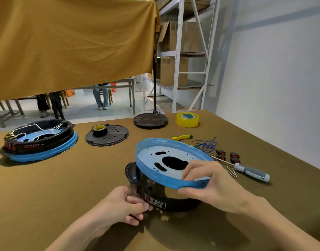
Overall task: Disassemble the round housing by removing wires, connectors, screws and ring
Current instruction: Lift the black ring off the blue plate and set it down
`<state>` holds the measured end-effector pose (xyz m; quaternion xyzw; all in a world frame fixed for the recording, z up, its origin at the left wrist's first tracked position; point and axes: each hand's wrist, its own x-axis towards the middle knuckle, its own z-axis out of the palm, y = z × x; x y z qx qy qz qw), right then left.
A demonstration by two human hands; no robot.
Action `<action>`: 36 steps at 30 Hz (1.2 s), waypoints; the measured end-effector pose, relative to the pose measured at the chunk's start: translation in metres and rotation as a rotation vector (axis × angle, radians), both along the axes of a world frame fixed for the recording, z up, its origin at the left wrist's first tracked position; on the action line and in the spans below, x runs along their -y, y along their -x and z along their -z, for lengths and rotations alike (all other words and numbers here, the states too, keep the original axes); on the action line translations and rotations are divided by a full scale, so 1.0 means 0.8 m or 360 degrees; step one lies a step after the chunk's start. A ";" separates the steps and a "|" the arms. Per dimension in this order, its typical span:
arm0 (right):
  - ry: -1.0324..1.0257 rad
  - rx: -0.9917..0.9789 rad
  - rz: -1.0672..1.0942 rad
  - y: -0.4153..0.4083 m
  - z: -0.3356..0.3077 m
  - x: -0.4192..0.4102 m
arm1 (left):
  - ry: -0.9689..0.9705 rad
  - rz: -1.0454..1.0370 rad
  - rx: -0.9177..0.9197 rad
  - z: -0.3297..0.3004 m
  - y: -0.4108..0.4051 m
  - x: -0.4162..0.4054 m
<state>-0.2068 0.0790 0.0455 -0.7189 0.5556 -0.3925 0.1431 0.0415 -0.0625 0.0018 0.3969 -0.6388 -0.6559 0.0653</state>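
Blue ring [191, 184] on black housing [173, 201]; yellow tape roll [187, 119]; olive-brown table [47, 187].

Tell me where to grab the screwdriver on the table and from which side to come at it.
Take the screwdriver by its thick grey-and-white handle, coming from above on the right. It lies flat, handle toward the table's right edge, with its thin shaft pointing left toward the blue ring and the right hand. Loose screws lie by the shaft, so avoid that end.

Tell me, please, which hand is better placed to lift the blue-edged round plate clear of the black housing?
The right hand: it pinches the near rim of the tilted blue-edged round plate, already raised off the glossy black round housing. The left hand grips the housing's near-left side, steadying it.
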 end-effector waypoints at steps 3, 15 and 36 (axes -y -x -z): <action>0.0015 0.0038 0.0014 0.003 -0.006 0.004 | -0.0057 0.0026 0.0133 -0.005 -0.010 0.009; 0.0315 0.0069 0.0121 0.037 -0.020 0.003 | 0.0871 -0.0100 -0.0056 -0.048 -0.033 -0.005; 0.0192 -0.0311 0.1081 0.203 0.046 -0.063 | 0.1985 0.0404 0.0396 -0.024 0.310 -0.062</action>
